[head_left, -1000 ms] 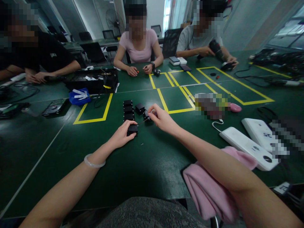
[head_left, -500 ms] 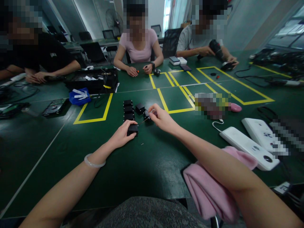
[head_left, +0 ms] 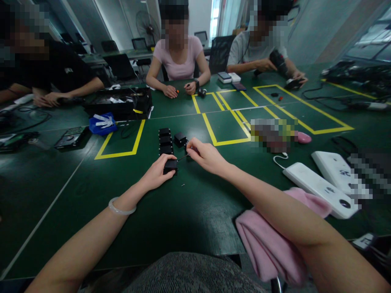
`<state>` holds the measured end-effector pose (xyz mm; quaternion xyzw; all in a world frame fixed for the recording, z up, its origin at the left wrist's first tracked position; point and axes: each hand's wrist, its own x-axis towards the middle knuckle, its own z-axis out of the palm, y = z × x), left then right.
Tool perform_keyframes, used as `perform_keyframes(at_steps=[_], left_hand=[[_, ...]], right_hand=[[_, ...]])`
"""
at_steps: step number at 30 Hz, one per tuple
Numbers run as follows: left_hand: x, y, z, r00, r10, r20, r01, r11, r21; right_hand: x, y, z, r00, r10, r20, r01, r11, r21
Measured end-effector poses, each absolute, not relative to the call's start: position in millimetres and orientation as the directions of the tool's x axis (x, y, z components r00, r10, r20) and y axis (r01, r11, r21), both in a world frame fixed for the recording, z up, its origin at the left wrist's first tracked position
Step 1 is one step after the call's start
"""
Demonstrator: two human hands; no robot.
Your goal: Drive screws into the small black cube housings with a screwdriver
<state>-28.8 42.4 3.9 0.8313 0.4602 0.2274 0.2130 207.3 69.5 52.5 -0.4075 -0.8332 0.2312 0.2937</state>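
Observation:
My left hand [head_left: 156,172] grips a small black box [head_left: 171,165] on the table, thumb at its near side and fingers over its top. My right hand [head_left: 206,156] is closed round a thin screwdriver-like tool [head_left: 183,157], whose handle is hidden in the fingers. The tool's tip meets the right side of the held box, where a small screw seems to sit. Beyond it stands a row of similar black boxes [head_left: 165,141]. One more black box [head_left: 180,138] lies right of the row, and another is mostly covered by my right hand. A loose screw [head_left: 183,185] lies nearer me.
Yellow tape [head_left: 232,142] marks rectangles on the green table. A blue pouch [head_left: 102,124] and a black bin [head_left: 119,99] are at left. White power banks [head_left: 320,189] and a pink cloth [head_left: 259,240] lie at right. Several people sit opposite; one holds a power drill [head_left: 278,65].
My right hand has shifted slightly down and left, its fingers curling further round the tool, and now covers more of the black box behind it. My left hand stays on its box.

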Motion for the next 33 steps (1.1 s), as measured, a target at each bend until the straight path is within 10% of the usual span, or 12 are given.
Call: perform_keyframes(at_steps=[33], left_hand=[[-27.9,41.4,4.1,0.472,0.862,0.186,0.675,-0.489,0.553]], right_hand=[[210.3,77.2,45.2,-0.402,0.863,0.307,0.486,0.485,-0.727]])
